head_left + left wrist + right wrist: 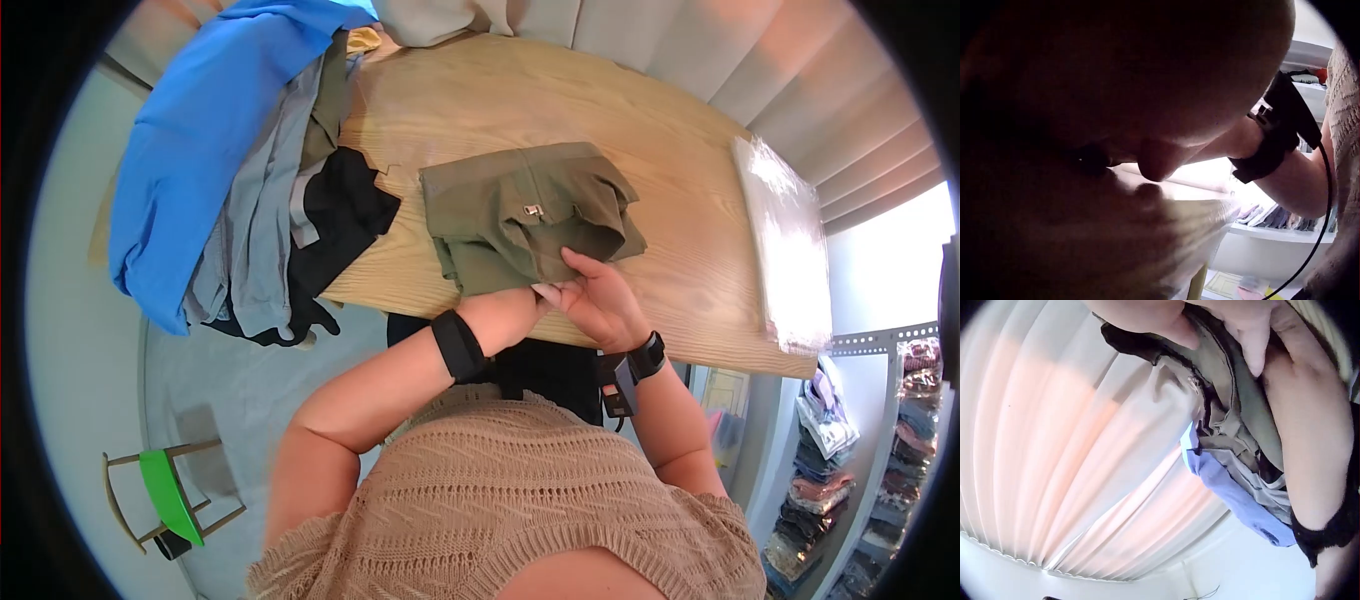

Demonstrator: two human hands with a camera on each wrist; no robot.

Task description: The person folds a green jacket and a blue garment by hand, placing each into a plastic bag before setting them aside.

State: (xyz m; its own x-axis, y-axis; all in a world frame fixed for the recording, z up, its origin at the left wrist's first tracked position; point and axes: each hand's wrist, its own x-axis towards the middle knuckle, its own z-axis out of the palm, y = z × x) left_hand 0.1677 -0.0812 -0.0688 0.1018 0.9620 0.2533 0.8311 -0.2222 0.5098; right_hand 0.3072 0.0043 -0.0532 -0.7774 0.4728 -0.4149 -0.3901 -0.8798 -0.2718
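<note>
A folded olive-green garment (500,215) with a small metal fitting lies on the wooden table, close to its front edge. At its near side is my right hand (605,305), thumb up against the cloth and fingertips towards the other hand. The right wrist view shows the fingers of this hand gripping the garment's edge (1247,406). My left hand (510,315) reaches in from the left and meets the right at the near edge. Its fingers are hidden in the head view. In the left wrist view the left hand (1154,81) is very dark.
On the table's left, a blue cloth (205,150), grey clothing (265,220) and a black garment (345,205) hang over the edge. Clear plastic bags (785,245) lie at the right end. Shelves hold folded clothes (810,500); a green-seated chair (168,495) stands lower left.
</note>
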